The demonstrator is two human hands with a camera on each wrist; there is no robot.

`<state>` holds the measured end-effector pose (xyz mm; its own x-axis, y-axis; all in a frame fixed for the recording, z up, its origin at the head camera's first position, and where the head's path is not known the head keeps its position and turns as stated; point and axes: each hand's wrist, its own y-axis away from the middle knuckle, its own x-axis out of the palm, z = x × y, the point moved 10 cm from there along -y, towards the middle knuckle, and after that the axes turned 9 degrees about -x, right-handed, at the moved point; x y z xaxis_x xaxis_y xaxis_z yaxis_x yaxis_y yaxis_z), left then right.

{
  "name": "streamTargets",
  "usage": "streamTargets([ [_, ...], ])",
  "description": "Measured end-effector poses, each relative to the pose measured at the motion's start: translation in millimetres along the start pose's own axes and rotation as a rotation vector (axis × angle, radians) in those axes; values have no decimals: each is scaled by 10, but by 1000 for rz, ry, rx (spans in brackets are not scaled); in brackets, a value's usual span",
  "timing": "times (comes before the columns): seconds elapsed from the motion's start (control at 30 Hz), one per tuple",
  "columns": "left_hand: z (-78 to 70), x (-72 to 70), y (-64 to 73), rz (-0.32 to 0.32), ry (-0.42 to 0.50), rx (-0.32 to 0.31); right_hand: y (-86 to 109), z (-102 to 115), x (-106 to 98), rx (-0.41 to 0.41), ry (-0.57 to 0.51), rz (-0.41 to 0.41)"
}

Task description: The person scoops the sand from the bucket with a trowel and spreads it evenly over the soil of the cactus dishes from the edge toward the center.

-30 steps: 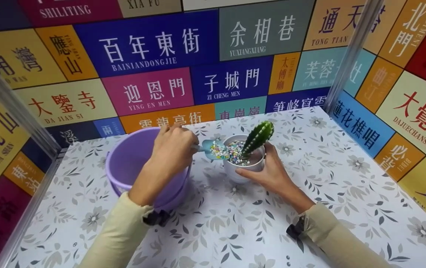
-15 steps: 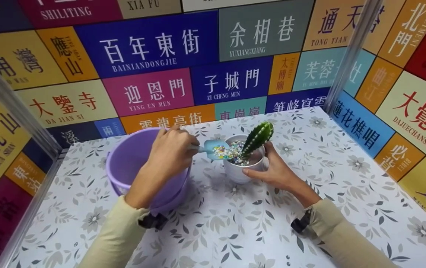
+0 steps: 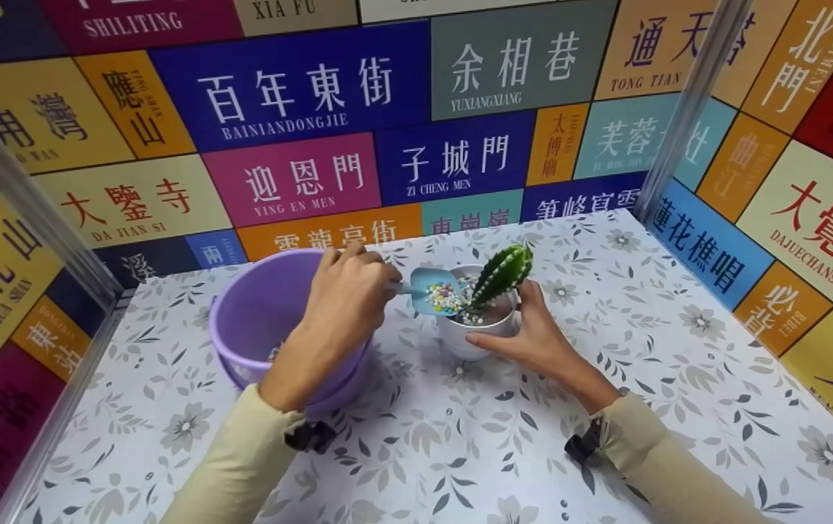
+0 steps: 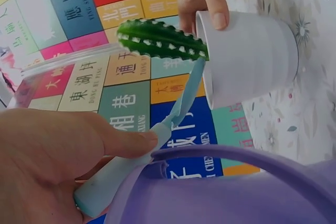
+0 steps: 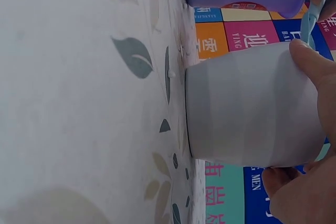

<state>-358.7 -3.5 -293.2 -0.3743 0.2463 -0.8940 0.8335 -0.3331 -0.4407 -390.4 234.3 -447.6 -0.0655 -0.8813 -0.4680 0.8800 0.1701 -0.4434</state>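
Observation:
My left hand (image 3: 354, 295) grips the handle of a light blue hand trowel (image 3: 424, 280) whose blade carries small coloured pebbles (image 3: 443, 298). The blade's tip reaches over the left rim of a white pot (image 3: 469, 340). In the pot, a green cactus (image 3: 504, 273) with white spine tufts leans right, with pebbles around its base. My right hand (image 3: 547, 342) holds the pot from the right, thumb at the front of the rim. The left wrist view shows the trowel (image 4: 184, 98) beside the cactus (image 4: 160, 40). In the right wrist view, the pot (image 5: 252, 108) stands on the table.
A purple bucket (image 3: 242, 313) stands left of the pot, partly behind my left forearm; a few pebbles show inside it. The table (image 3: 424, 451) has a white floral cover. Walls with colourful lettered panels (image 3: 285, 80) rise behind and at both sides.
My left hand has moved slightly right, bringing the trowel blade further over the pot's rim. The right hand still holds the pot, which has stayed in place.

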Motion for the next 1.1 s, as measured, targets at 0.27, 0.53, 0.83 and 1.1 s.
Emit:
streamTargets([
  [0.27,-54,5,11,-73,-27,2,-6,23,9,-1,0,3],
  [0.53,-133,-28,48,-175,-45,30,-1,0,7,24,-19,-11],
  [0.83,-140,-63,59,-239,-74,34,12,-17,-1,46,-1,-8],
  [1.1,-114,-94,93,-326,-140,26,5,-6,7,37,-21,-2],
])
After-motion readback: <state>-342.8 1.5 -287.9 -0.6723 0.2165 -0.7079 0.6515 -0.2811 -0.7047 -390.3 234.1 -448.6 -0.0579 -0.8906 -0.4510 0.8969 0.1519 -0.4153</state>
